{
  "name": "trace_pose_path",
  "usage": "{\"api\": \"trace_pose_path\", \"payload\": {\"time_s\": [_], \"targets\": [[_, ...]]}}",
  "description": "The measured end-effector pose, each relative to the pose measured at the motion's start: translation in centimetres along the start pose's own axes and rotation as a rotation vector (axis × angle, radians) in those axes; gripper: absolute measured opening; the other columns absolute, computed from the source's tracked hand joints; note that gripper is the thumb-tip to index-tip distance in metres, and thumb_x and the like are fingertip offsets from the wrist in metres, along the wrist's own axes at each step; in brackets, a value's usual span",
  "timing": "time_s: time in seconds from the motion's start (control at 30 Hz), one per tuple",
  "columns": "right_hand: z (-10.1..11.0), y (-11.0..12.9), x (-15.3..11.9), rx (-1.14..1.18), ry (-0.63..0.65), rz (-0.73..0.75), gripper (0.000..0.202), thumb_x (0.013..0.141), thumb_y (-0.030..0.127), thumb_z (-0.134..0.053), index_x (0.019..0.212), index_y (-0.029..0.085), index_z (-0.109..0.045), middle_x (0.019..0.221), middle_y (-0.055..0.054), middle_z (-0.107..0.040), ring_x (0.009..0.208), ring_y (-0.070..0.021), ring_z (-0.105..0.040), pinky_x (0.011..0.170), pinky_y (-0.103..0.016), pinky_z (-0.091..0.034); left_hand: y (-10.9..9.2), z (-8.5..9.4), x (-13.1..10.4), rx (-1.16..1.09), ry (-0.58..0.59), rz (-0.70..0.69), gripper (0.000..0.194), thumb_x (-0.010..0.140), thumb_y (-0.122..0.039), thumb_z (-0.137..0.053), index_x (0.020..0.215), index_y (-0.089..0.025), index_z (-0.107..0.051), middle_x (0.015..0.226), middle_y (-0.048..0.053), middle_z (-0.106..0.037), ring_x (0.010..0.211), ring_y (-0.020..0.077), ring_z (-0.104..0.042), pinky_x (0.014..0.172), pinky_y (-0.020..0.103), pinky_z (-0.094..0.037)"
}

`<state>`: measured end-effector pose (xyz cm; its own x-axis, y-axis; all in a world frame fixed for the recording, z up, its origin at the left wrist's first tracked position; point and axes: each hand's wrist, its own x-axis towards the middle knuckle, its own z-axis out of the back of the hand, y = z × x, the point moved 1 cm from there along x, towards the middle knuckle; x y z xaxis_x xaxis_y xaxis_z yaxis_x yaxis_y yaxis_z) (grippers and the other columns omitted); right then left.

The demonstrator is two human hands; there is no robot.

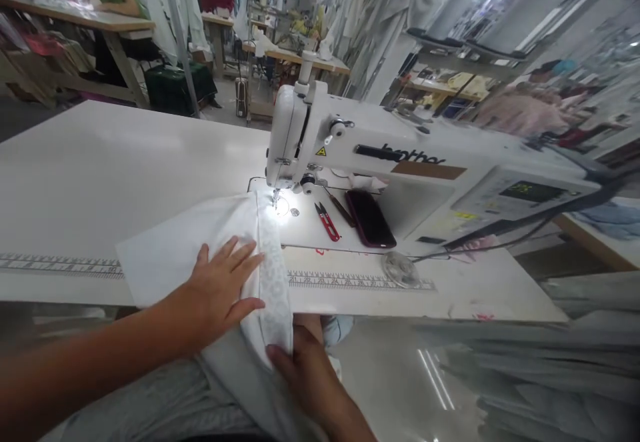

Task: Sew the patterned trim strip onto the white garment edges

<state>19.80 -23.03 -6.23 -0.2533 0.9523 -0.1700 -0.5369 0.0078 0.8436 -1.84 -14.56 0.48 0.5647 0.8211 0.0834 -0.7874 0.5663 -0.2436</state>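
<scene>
A white fabric piece [190, 229] with a patterned strip along its right edge runs from under the needle of the sewing machine [320, 129] down over the table's front edge. My left hand [225, 285] lies on it with fingers spread, pressing it to the table left of the strip. Below the table edge my right hand [305, 369] pinches the hanging strip, thumb on top and the fingers behind it. The machine's lamp lights the needle area, where the presser foot [275, 197] stands at the fabric's far end.
Red thread snips [327, 222], a dark-handled tool [341, 207] and a phone [370, 219] lie right of the needle. A clear bobbin-like disc [400, 270] rests on the printed ruler strip [340, 281]. Behind, other people sit at worktables [90, 19].
</scene>
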Motion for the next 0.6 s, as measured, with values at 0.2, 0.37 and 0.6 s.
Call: {"api": "trace_pose_path", "payload": {"time_s": [0.2,0.37,0.6], "targets": [[-3.4,7.1,-2.8,0.031,0.307,0.074,0.010,0.086,0.026,-0.057,0.085,0.019,-0.065,0.076,0.000,-0.067,0.068,-0.0153,-0.061,0.060,-0.021,-0.042,9.6,2.6,1.4,0.048,0.108,-0.052,0.056,0.097,-0.054,-0.030,0.144,-0.025,-0.040,0.152,0.007,-0.034,0.142,0.0293,-0.026,0.115,0.058,-0.013],[-3.2,8.9,-4.9,0.071,0.338,0.099,0.013,0.084,0.034,-0.061,0.087,0.021,-0.061,0.073,0.003,-0.062,0.062,-0.0128,-0.056,0.051,-0.019,-0.036,10.2,4.8,-1.5,-0.040,-0.118,0.116,0.057,0.089,-0.058,-0.038,0.111,-0.016,-0.069,0.126,0.013,-0.062,0.124,0.0329,-0.049,0.107,0.047,-0.034],[-5.2,10.1,-4.4,-0.222,0.125,0.390,0.012,0.081,0.025,-0.063,0.075,0.020,-0.054,0.073,0.000,-0.061,0.067,-0.0156,-0.056,0.061,-0.024,-0.041,-2.2,2.5,-6.1,-1.110,0.277,0.572,0.046,0.081,-0.062,-0.055,0.076,-0.017,-0.061,0.062,-0.001,-0.056,0.053,0.0125,-0.049,0.050,0.023,-0.038]]}}
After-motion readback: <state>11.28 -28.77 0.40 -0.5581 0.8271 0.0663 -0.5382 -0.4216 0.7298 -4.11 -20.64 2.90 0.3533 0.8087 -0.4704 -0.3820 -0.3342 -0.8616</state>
